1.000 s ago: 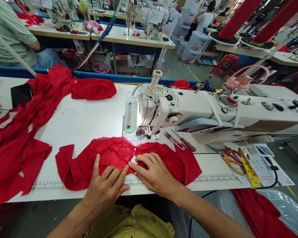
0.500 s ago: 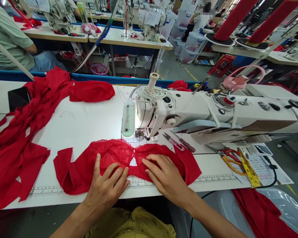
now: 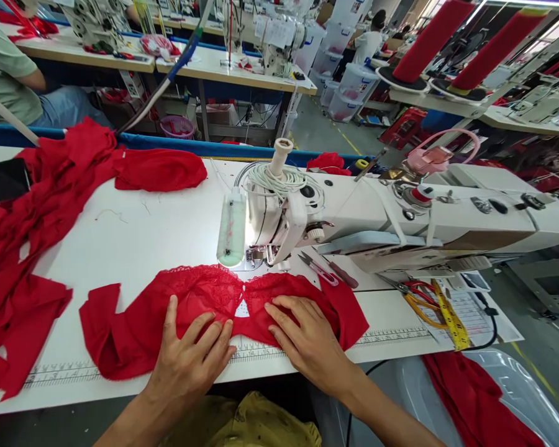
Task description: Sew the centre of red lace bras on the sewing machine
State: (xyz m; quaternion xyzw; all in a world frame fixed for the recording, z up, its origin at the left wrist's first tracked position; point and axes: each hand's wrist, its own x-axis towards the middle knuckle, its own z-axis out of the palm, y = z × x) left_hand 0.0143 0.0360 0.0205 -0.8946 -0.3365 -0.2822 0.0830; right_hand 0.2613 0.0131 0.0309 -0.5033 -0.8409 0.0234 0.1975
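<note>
A red lace bra (image 3: 200, 292) lies spread on the white sewing table (image 3: 168, 230), its small centre gap facing the machine. My left hand (image 3: 190, 347) rests on the bra's left cup and lower band, fingers stretched out. On the right cup lies my right hand (image 3: 305, 338), fingers extended and flat. Neither hand grips the cloth. Just beyond the bra stands the sewing machine (image 3: 279, 230), its lamp lit and its needle area a little above the lace edge. Thread snips (image 3: 323, 270) with a pink handle lie by the right cup.
A heap of red fabric (image 3: 41, 211) covers the table's left side, beside a black phone (image 3: 4, 183). Orange-handled scissors (image 3: 422, 304) and a yellow tape measure (image 3: 451, 320) lie at right. A grey plastic tub (image 3: 414, 397) holds red cloth. A co-worker (image 3: 9, 81) sits at far left.
The view has shifted slightly, so most things appear further left. Both hands stay flat on the bra, which lies much as before.
</note>
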